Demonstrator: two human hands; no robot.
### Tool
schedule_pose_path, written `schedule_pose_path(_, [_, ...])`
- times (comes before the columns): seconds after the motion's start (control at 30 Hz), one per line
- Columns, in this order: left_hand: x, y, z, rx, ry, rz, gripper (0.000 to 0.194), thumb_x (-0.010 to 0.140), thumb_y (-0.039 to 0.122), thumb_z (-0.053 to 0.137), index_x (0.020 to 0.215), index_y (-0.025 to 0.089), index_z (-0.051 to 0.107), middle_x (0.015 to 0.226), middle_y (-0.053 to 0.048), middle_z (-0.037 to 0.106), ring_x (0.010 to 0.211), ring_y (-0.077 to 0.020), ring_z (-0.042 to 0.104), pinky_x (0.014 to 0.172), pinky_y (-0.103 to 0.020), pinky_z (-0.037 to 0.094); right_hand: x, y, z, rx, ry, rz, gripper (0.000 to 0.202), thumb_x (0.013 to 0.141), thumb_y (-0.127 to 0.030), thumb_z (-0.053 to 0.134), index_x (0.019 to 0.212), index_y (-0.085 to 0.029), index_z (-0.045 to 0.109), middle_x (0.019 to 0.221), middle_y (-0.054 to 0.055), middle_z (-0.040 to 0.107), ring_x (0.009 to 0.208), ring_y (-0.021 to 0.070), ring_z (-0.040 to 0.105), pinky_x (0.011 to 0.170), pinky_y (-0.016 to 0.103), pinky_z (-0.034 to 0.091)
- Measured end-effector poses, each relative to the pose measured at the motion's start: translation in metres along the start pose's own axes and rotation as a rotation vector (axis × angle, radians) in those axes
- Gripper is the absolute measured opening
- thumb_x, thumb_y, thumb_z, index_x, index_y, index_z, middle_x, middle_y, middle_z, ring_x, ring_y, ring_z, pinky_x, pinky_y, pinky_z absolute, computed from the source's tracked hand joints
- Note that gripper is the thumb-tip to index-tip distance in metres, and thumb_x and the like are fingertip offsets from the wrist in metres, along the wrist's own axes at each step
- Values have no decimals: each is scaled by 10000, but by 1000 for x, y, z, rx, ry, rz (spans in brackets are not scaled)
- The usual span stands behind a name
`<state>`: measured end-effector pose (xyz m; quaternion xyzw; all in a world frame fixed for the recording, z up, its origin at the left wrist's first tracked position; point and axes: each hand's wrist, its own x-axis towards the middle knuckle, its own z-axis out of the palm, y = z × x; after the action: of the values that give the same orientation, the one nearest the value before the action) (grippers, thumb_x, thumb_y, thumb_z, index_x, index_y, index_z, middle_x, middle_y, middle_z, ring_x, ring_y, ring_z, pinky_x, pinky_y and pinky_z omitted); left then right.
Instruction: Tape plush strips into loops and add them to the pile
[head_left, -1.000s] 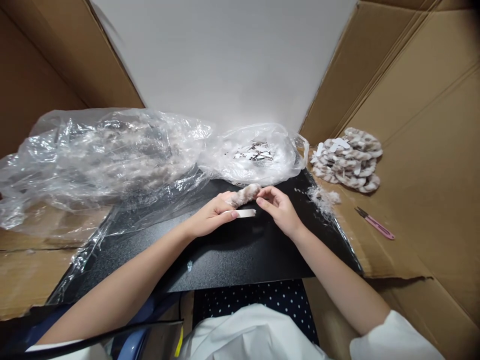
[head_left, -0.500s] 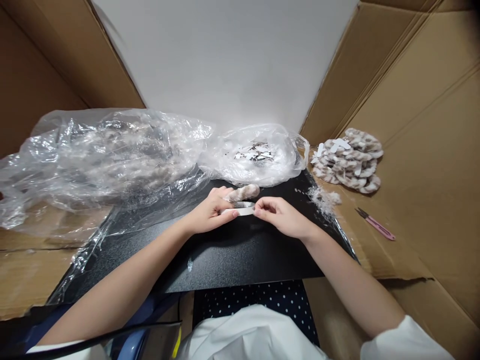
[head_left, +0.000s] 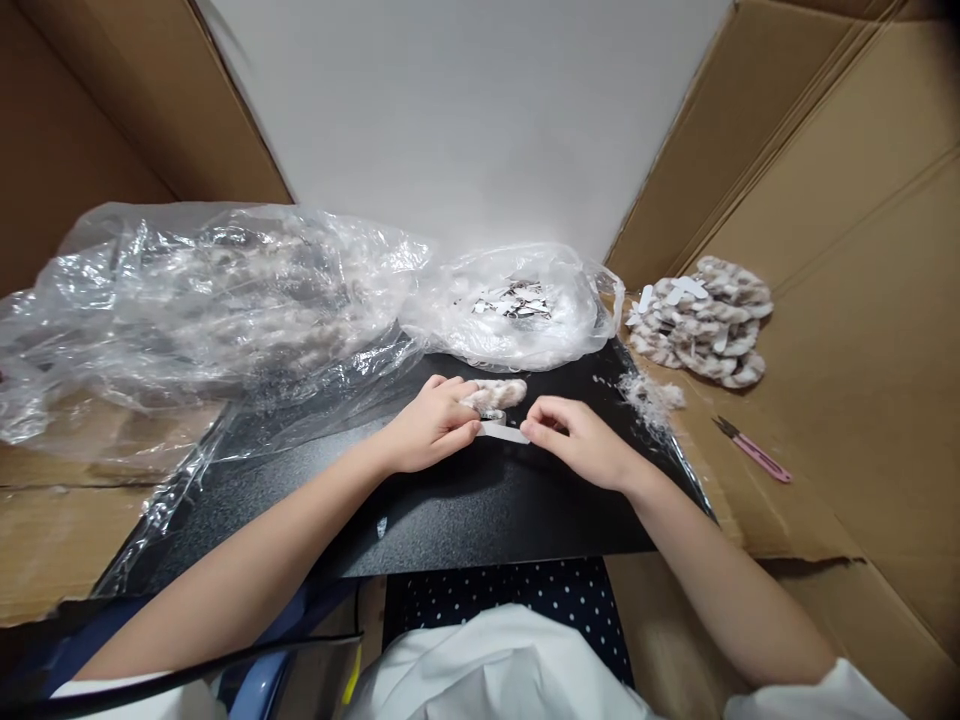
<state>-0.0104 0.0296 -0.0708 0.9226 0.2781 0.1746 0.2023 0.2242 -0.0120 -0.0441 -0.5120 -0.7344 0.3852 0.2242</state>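
Over the black tabletop (head_left: pixel 465 510), my left hand (head_left: pixel 437 425) is closed round a fluffy beige-and-white piece (head_left: pixel 504 394), whose right end sticks out past the fingers. A white strip (head_left: pixel 504 432) runs from my left thumb to my right hand (head_left: pixel 562 435). The right thumb and forefinger pinch the strip's right end. Part of the fluffy piece and the strip's left end are hidden under my left fingers.
Behind lie a large clear bag (head_left: pixel 247 300) of fluffy pieces and a smaller bag (head_left: pixel 517 345) holding small white tags. To the right are a fluffy pile (head_left: pixel 705 325), loose fluff (head_left: pixel 651 395) and pink-handled snips (head_left: pixel 757 456). Cardboard walls (head_left: pixel 847 230) stand at both sides.
The white strip was curved in a loop and now stretches nearly straight. My right hand has moved slightly right and down with its end. The fluffy piece has tilted flatter.
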Motion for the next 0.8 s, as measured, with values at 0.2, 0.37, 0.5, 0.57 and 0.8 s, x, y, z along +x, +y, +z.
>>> schedule_pose_path(0.2, [2,11,1,41,-27,-30,300,913,239,381,744,154,614,976,-75,594,901,-220,487,789,-369,275,5,-24,4,-465,205,-26,414,822,-553,570,646,-183,512,678,-3,580,683,148,505,734,311,306])
schedule_pose_path(0.37, [1,13,1,27,-54,-17,265,884,191,393,960,190,647,1049,-79,604,979,-240,503,803,-367,277,13,-36,13,-579,35,-52,309,838,-412,595,646,-172,564,697,2,625,722,154,544,732,318,274])
schedule_pose_path(0.5, [1,8,0,-11,-83,-100,255,898,272,436,741,158,602,938,-65,615,914,-218,523,774,-340,271,14,-33,11,-652,-38,-141,201,893,-220,515,723,-172,611,807,20,655,818,156,546,743,318,256])
schedule_pose_path(0.57, [2,5,-1,-15,-74,-148,311,895,329,472,655,151,559,855,-45,605,846,-195,521,751,-326,260,10,-33,8,-639,-76,-167,204,916,-233,503,761,-178,624,847,23,656,846,156,539,747,313,258])
schedule_pose_path(0.8, [2,2,-2,-156,-61,-158,386,927,353,419,635,154,574,698,5,578,733,-147,508,803,-317,273,-3,-37,0,-714,-48,-165,230,936,-263,492,756,-175,606,857,33,636,830,164,511,752,319,263])
